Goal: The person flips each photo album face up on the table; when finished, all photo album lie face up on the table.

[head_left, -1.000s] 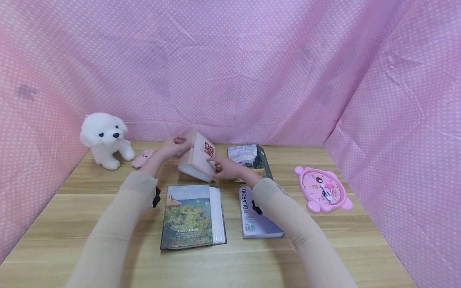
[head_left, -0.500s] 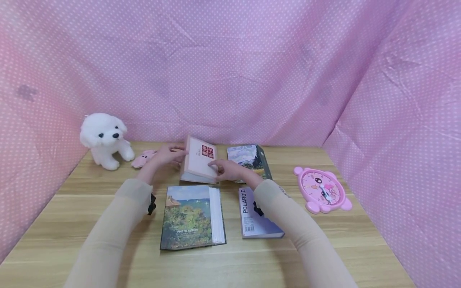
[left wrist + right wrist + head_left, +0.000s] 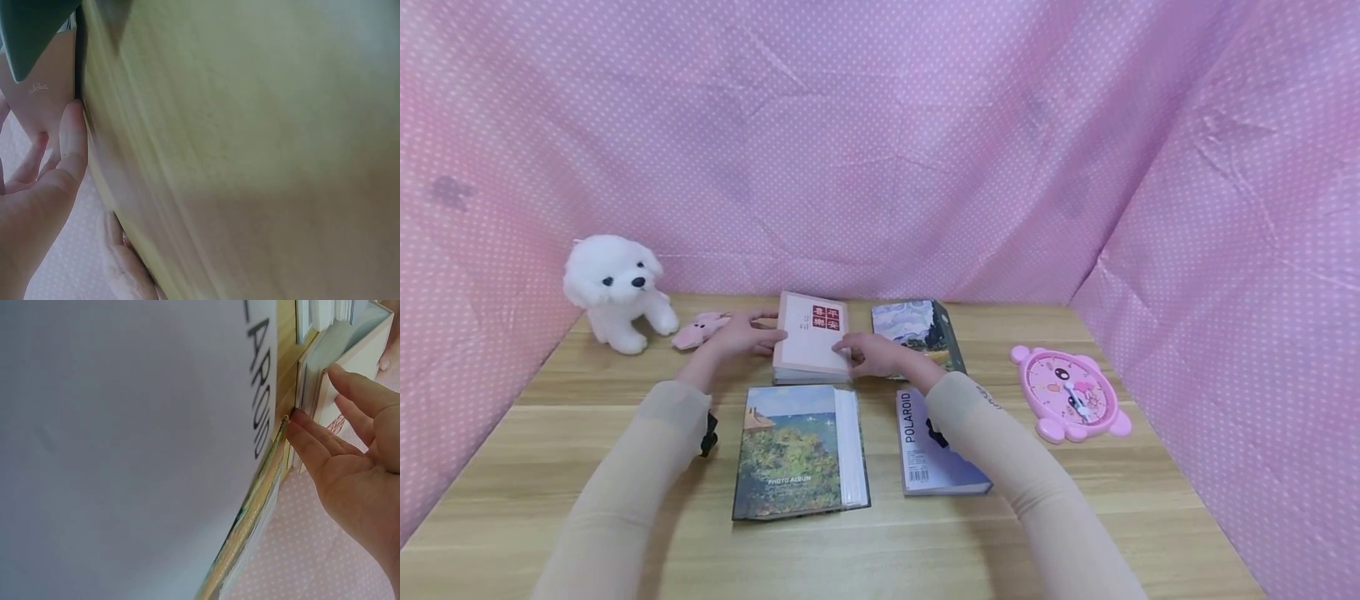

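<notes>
A pale pink photo album (image 3: pixel 805 350) with red Chinese characters lies flat at the back of the table. My left hand (image 3: pixel 737 340) is at its left side, with relaxed fingertips on the spine and over the cover's edge. The left wrist view shows those fingers (image 3: pixel 74 128) against the pink spine (image 3: pixel 47 81). From the opposite side, my right hand (image 3: pixel 880 354) holds the album's open edge, one digit on the cover and another lower at the side. In the right wrist view, the right hand (image 3: pixel 359 469) has its fingertips along the page edges and cover corner.
In front lies a landscape-covered photo album (image 3: pixel 797 454); a lilac POLAROID album (image 3: pixel 925 458) is under my right forearm. A painted-cover album (image 3: pixel 910 325) is at the back. A white plush dog (image 3: pixel 613 275), small pink item (image 3: pixel 698 331) and pink bear clock (image 3: pixel 1067 392) stand around them.
The pink album has gone from tilted up on its side to lying flat, its cover now facing up. My left hand has moved down with it; the right stays at the edge.
</notes>
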`<action>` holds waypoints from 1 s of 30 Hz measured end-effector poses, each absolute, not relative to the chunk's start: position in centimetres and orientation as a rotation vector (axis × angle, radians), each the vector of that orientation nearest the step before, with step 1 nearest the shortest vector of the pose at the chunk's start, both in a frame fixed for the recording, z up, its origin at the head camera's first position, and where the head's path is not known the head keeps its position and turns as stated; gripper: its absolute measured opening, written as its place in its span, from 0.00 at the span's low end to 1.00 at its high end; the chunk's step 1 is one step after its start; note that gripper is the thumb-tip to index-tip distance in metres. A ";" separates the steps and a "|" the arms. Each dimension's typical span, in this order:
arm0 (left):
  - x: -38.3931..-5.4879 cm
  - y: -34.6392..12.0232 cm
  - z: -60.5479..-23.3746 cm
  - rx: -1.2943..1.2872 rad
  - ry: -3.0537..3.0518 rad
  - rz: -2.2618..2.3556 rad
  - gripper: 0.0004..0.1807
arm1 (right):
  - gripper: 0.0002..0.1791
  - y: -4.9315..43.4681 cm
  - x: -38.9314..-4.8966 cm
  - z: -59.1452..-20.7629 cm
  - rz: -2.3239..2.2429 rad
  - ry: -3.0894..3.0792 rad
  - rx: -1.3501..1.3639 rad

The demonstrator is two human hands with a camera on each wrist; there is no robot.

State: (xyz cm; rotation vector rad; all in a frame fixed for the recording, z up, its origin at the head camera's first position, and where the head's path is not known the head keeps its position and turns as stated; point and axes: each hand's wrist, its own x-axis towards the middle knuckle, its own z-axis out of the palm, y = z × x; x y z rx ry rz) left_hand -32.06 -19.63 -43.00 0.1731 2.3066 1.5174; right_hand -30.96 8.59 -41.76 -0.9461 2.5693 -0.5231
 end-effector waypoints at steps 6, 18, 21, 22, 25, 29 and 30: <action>-31.9 -19.8 -43.3 0.181 2.281 1.572 0.42 | 0.31 8.6 -30.8 -41.7 -0.528 2.549 -0.943; -31.4 -20.3 -43.0 0.347 2.480 1.368 0.40 | 0.32 8.8 -30.3 -41.2 -0.521 2.505 -0.917; -31.2 -20.5 -43.0 0.417 2.543 1.252 0.40 | 0.33 8.8 -30.1 -41.0 -0.505 2.491 -0.922; -31.1 -20.6 -43.0 0.426 2.561 1.219 0.40 | 0.33 8.8 -30.0 -40.9 -0.492 2.490 -0.924; -30.8 -20.6 -43.0 0.475 2.608 1.140 0.40 | 0.32 8.9 -29.8 -40.7 -0.454 2.491 -0.932; -30.4 -20.4 -42.8 0.479 2.645 1.088 0.41 | 0.33 9.5 -29.4 -39.9 -0.485 2.501 -0.914; -30.3 -20.4 -42.8 0.478 2.657 1.067 0.41 | 0.33 9.7 -29.3 -39.7 -0.504 2.505 -0.910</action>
